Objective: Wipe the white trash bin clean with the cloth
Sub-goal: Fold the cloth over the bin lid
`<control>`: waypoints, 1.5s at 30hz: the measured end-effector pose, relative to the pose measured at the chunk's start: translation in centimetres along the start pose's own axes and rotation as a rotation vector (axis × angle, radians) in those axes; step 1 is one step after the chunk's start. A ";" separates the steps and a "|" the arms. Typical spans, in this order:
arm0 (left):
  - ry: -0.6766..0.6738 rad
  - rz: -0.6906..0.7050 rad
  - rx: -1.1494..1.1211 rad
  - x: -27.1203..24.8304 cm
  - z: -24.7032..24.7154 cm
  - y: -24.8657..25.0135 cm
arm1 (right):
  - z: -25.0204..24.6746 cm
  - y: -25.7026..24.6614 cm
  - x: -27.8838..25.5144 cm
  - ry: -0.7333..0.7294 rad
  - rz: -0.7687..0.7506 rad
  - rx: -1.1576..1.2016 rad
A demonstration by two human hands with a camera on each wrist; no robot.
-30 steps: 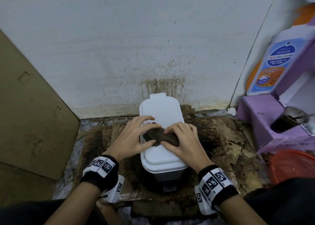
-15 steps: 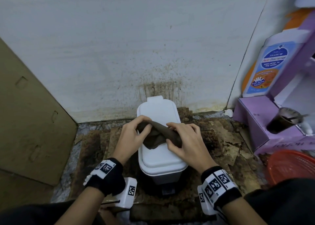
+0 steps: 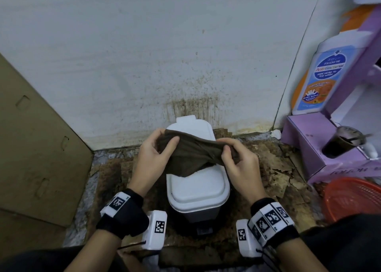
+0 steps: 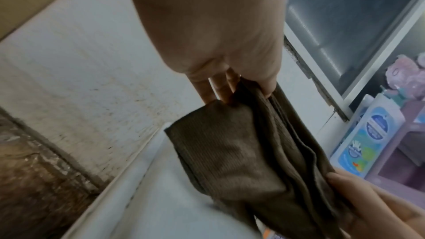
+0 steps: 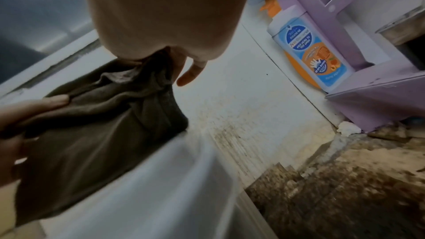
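Holding the cloth stretched between both hands, you are between wiping strokes: judged from the frames, this is a refolding or turning step, not a stroke. Your left hand pinches one end of the cloth between thumb and curled fingers. Your right hand grips the other end, bunched in curled fingers. The cloth hangs above the bin, its lower edge drooping to or just over the lid; contact cannot be confirmed. The bin stands closed on a stained floor, close against the wall, with dark spatter on the wall directly behind it.

Next move, as a judgement: gather the cloth into a flat pad with a fresh face outward, lower it onto the lid, and press evenly. Steady the bin with one hand, since it looks light and may slide. The sides and front appear still to be wiped.
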State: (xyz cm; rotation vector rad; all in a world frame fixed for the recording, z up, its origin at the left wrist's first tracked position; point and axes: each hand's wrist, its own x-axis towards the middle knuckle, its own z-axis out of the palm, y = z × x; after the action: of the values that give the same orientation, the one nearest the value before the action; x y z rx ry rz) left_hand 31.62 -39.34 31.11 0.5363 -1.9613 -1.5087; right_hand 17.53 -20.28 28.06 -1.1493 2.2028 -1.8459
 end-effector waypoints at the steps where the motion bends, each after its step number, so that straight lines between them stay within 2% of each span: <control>1: 0.003 -0.008 -0.034 0.1 -0.2 0.4 | -0.3 -0.6 0.3 0.013 0.018 0.057; 6: 0.016 -0.063 -0.169 1.1 -0.9 1.3 | -1.2 -2.3 2.8 -0.001 0.124 0.324; 10: -0.003 -0.229 -0.116 1.9 -0.7 -1.7 | -0.6 0.2 4.2 -0.135 0.378 0.310; 12: -0.025 -0.270 -0.067 1.8 -0.6 -3.6 | -0.5 2.1 4.2 -0.224 0.449 0.285; 14: -0.047 -0.249 -0.009 1.8 -0.8 -4.7 | -0.7 3.4 4.2 -0.276 0.443 0.249; 19: -0.159 -0.112 0.093 1.3 -2.4 -4.6 | -1.5 4.2 3.6 -0.257 0.325 0.157; 22: -0.244 -0.085 0.148 0.4 -4.2 -5.1 | -2.7 4.1 2.4 -0.320 0.263 0.122; 25: -0.342 -0.114 0.243 -0.8 -5.6 -5.8 | -3.7 3.8 0.7 -0.421 0.232 0.144; 28: -0.381 -0.165 0.294 -1.7 -5.8 -6.0 | -3.9 4.5 -0.8 -0.490 0.206 0.032; 31: -0.329 -0.186 0.287 -2.4 -5.0 -5.6 | -3.9 4.6 -1.4 -0.456 0.299 0.008; 35: -0.152 -0.197 0.193 -2.7 -3.2 -5.5 | -2.3 3.7 -1.9 -0.304 0.342 0.084; 38: -0.049 -0.261 0.297 -2.7 -2.0 -5.9 | -1.1 4.0 -1.9 -0.241 0.428 0.015; 40: -0.013 -0.263 0.375 -2.9 -1.8 -6.2 | -0.9 4.5 -1.8 -0.252 0.453 -0.015; 45: -0.047 -0.125 0.353 -2.9 -1.1 -5.4 | -2.1 4.0 -1.7 -0.292 0.396 -0.024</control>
State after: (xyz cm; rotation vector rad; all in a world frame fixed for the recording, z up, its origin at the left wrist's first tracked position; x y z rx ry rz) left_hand 34.33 -39.75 25.47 0.7910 -2.2838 -1.2586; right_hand 15.75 -17.52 24.54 -0.8405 2.1008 -1.4016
